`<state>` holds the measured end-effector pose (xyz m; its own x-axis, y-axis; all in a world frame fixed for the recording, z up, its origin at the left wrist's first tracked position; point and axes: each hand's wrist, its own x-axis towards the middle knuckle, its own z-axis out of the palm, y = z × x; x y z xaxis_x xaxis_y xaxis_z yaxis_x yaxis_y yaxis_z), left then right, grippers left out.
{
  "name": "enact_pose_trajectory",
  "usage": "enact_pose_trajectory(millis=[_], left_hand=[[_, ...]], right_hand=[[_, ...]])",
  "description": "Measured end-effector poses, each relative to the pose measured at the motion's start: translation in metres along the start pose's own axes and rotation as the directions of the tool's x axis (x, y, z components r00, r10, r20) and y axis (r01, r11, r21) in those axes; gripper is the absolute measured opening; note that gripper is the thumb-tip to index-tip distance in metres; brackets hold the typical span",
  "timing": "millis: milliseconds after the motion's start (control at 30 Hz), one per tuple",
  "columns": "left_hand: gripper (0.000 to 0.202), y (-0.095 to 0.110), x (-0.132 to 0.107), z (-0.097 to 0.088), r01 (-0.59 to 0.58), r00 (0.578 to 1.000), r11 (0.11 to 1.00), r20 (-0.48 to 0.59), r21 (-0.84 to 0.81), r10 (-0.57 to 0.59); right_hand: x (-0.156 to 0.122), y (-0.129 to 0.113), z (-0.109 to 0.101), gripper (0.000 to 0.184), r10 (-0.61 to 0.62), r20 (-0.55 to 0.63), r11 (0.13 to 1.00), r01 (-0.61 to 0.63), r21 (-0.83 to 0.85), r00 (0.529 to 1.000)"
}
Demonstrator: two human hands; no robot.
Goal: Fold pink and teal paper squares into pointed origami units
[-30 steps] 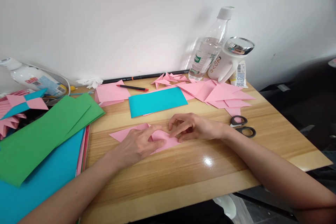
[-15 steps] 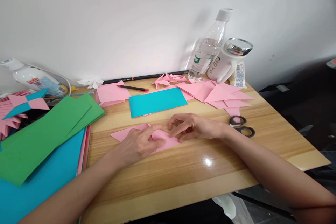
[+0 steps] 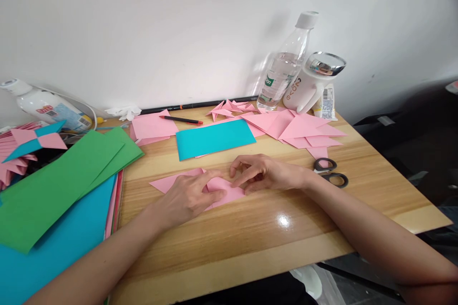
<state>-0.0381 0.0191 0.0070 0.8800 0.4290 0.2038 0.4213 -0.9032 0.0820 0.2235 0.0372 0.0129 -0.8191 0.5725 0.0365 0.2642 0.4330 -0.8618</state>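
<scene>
- Hardly any mvmt since the earlier frame: left hand [image 3: 189, 195] & right hand [image 3: 268, 174] hold the same pose; only a tiny shift of the whole view.
- Folded pink paper [image 3: 232, 194] lies on the counter [image 3: 268, 238], mid-frame, partly hidden under the left hand.
- Left fingers: thumb & forefinger spread apart, resting on the paper. Right fingers: bent, tips at the paper's right end; can't tell if they pinch it or just press.
- Main risk, I'd say: crease lands off-line. Cause: left hand easing off while the right one pushes, so the layers slide.
- Raised flap btwn the hands could spring back or buckle, b/c it looks curved, not flat.
- Glossy surface might let the whole piece skid if pressure is uneven.
- Right forearm runs just below the black-handled scissors [image 3: 327, 176], right of centre; a backward swing could prob. knock them into the pink triangular pcs [image 3: 296, 126].
- Green sheets [image 3: 71, 171] at left sit nr the left forearm; a sleeveless arm dragging across could pull them askew.
- Water bottle [image 3: 281, 76], upper right, stands right behind the pink pcs: a bump might topple it & crush them; cap's on, so spill unlikely.
</scene>
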Motion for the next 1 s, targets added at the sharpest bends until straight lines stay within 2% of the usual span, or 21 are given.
enact_pose_trajectory(millis=[267,533,700,800,933,1000], left_hand=[[0.032,0.000,0.000,0.000,0.015,1.000,0.999,0.004,-0.034,-0.015],[0.029,0.001,0.001,-0.001,0.119,0.993,0.980,0.041,-0.157,-0.113],[0.035,0.006,0.003,-0.006,-0.058,0.997,0.995,0.042,-0.085,0.062],[0.039,0.011,0.003,-0.007,-0.102,0.993,0.994,0.049,-0.032,0.103],[0.042,0.013,0.003,-0.005,-0.208,0.978,0.977,0.023,0.035,0.207],[0.041,0.013,0.003,-0.004,-0.208,0.978,0.978,0.033,0.034,0.207]], right_hand=[[-0.001,0.001,0.000,0.023,-0.001,0.009,1.000,0.001,0.007,1.000],[0.000,0.001,0.000,0.022,0.004,0.006,1.000,-0.004,0.004,1.000],[0.000,0.000,-0.001,0.023,0.019,0.023,1.000,-0.020,0.024,1.000],[0.000,-0.002,-0.001,0.021,0.034,0.016,0.999,-0.034,-0.011,0.999],[-0.001,-0.004,-0.001,0.008,0.063,0.010,0.998,-0.063,-0.015,0.998],[-0.001,-0.006,-0.001,0.008,0.072,0.031,0.997,-0.071,-0.039,0.997]])
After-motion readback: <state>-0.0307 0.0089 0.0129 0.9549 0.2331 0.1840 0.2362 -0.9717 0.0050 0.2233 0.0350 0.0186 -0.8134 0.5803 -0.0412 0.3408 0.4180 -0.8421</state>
